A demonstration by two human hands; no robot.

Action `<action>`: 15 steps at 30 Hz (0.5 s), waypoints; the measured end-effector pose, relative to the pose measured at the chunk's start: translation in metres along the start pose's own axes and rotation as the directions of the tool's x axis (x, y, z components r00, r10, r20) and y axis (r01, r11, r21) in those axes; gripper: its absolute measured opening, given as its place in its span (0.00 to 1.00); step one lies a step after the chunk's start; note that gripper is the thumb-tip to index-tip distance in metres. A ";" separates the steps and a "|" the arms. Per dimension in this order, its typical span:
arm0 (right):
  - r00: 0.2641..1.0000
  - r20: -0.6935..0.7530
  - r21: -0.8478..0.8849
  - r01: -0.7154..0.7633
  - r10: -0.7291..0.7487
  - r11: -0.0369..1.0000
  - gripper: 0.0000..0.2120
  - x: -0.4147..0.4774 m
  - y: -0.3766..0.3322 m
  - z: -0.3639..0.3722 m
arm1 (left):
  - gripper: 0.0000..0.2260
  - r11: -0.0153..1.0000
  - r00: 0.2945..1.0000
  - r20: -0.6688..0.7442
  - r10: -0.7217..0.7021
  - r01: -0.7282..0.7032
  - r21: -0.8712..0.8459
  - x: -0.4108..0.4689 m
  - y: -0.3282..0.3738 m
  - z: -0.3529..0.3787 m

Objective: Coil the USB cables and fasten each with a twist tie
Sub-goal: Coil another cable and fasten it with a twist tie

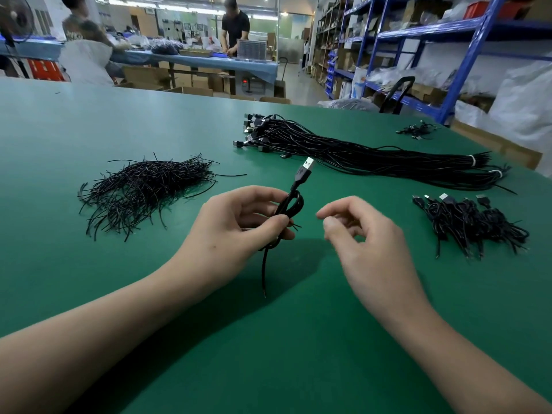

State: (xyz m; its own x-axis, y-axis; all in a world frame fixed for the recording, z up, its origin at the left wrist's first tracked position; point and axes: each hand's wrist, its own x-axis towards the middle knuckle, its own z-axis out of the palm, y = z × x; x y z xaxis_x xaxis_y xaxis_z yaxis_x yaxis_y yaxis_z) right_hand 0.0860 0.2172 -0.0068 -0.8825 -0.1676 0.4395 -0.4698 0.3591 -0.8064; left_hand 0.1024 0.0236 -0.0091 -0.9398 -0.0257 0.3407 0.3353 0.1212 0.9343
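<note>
The USB cable (291, 204) is folded into a small coil and held above the green tabletop (89, 121) in the person's left hand (236, 222). The fingers (263, 194) and thumb curl round the coil's middle. Its plug (306, 168) sticks up and away, and one loose end hangs down below the hand.

Just right of the cable the right hand (367, 234) hovers, apart from it. Its fingers (337, 209) are loosely curled toward the thumb, and I can see nothing in them.

Left of the held cable and further back lies a heap of twist ties (143, 192). Beyond the cable, a long bundle of straight cables (358, 156) stretches off to the right. Well to the cable's right sits a pile of coiled cables (472, 222).
</note>
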 end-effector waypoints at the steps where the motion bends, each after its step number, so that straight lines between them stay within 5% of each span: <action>1: 1.000 0.013 -0.071 0.029 -0.029 0.997 0.04 0.000 0.000 0.000 | 0.09 1.000 1.000 0.005 -0.004 0.004 -0.016 0.000 0.000 0.000; 6: 0.986 0.161 -0.193 0.083 -0.051 0.978 0.08 -0.002 0.003 0.007 | 0.09 0.999 0.999 0.033 -0.005 0.007 -0.053 -0.001 -0.001 0.002; 15: 0.963 0.244 0.260 -0.183 0.119 0.948 0.07 0.003 0.003 0.002 | 0.09 0.995 0.991 0.134 0.009 0.005 -0.103 -0.003 0.003 0.004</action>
State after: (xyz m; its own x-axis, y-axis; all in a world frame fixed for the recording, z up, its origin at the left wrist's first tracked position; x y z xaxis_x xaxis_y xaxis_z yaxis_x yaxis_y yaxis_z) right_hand 0.0819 0.2156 -0.0088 -0.9110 -0.3421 0.2303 -0.2894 0.1322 -0.9480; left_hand 0.1057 0.0275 -0.0080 -0.9372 0.1089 0.3314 0.3352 0.0183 0.9420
